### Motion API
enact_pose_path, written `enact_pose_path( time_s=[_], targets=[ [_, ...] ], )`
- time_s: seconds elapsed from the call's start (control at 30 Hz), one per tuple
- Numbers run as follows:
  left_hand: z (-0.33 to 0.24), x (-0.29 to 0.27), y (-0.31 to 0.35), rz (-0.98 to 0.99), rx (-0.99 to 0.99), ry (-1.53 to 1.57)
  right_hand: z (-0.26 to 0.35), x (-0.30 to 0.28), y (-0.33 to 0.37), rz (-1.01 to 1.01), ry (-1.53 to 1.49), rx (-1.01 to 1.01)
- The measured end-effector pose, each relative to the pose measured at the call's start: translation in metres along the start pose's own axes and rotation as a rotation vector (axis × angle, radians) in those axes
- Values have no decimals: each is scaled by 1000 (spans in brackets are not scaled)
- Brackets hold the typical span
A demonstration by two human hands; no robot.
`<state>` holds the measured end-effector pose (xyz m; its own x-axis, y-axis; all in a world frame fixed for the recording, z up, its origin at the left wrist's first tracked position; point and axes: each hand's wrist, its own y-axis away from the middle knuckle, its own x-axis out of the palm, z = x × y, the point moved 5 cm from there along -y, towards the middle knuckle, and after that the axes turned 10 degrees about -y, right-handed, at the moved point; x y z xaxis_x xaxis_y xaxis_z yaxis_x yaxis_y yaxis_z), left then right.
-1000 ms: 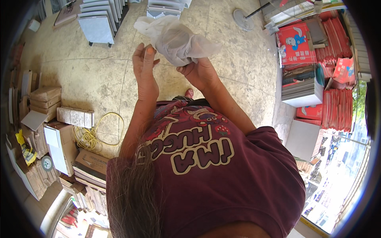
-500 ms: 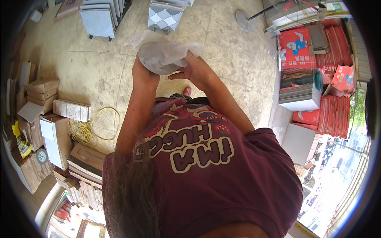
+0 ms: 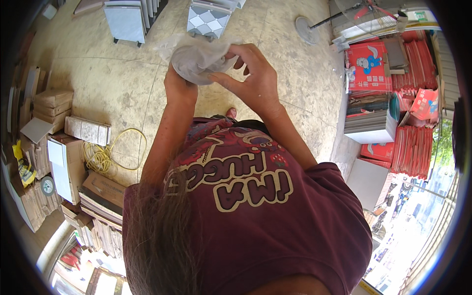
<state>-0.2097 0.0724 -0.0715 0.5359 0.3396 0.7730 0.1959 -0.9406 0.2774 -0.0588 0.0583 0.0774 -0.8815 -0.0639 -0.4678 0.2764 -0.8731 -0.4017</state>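
Note:
A crumpled, translucent plastic bag (image 3: 199, 61) is held out in front of my chest, wrapped about something round whose kind I cannot make out. My left hand (image 3: 180, 83) supports it from the left and below, its fingers mostly hidden behind the plastic. On the other side my right hand (image 3: 253, 73) has its fingers curled at the bag's right edge, with the thumb against the lower edge. Loose plastic sticks out past the round part at the upper left.
Display racks of tiles (image 3: 209, 20) stand on the concrete floor (image 3: 118, 73) ahead. To the right are stacked red cartons (image 3: 366, 64) and a fan's round base (image 3: 307, 30). On the left lie a coiled yellow hose (image 3: 98, 157) and brown boxes (image 3: 53, 98).
My right hand has risen and turned, its fingers curling over the bag's right edge. The plastic there is bunched closer to the round part. My left hand stays nearly in place.

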Motion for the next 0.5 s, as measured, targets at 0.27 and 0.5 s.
enact_pose_path(
  time_s=[0.27,0.5],
  targets=[
    [1,7,1,10,-103,-81,-28,4,7,-16,-134,-38],
    [2,34,20,388,-118,-233,-38,3,4,-141,-648,242]
  ],
)
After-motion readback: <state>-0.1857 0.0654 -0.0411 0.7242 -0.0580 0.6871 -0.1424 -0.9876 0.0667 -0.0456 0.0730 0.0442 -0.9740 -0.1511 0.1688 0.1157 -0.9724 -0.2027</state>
